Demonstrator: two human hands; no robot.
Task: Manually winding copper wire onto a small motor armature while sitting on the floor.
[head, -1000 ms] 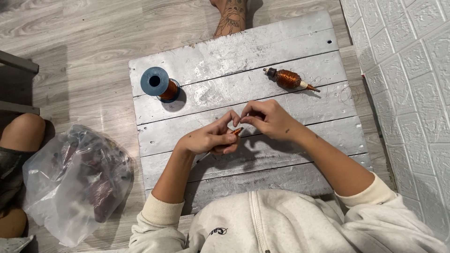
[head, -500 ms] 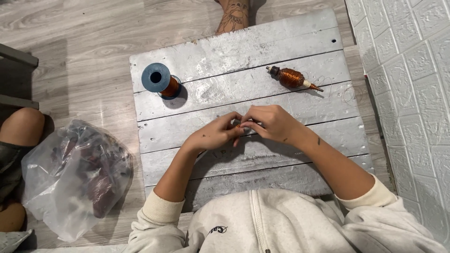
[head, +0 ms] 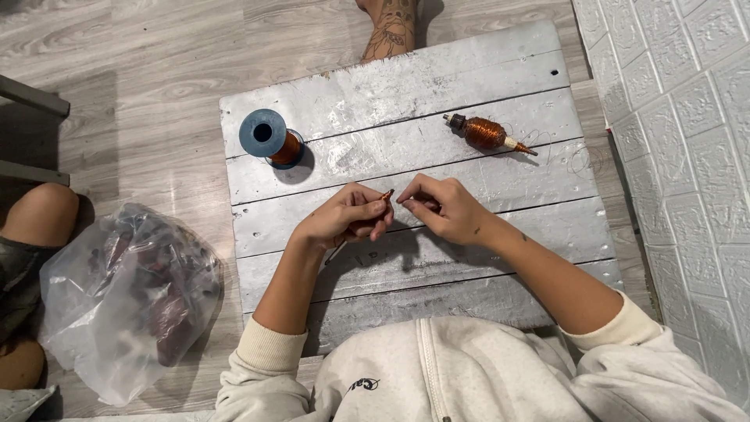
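Note:
My left hand (head: 346, 219) is closed around a small copper-coloured piece (head: 387, 195) whose tip pokes out past the fingers, over the middle of a grey painted wooden board (head: 484, 78). My right hand (head: 441, 207) pinches close to that tip, fingers together; whether it holds a thin wire is too fine to tell. A spool of copper wire with a blue flange (head: 269, 138) stands upright at the board's left. A wound copper coil on a spindle (head: 486, 133) lies at the upper right, with loose thin wire curling beside it.
A clear plastic bag (head: 129, 297) with dark parts lies on the wooden floor to the left. Another person's knee (head: 39, 215) is at the far left, and a tattooed foot (head: 388, 27) rests beyond the board. A white brick-pattern wall (head: 687, 156) stands on the right.
My two hands have drawn slightly apart, and the copper tip now shows between them. The spool and the coil have not moved.

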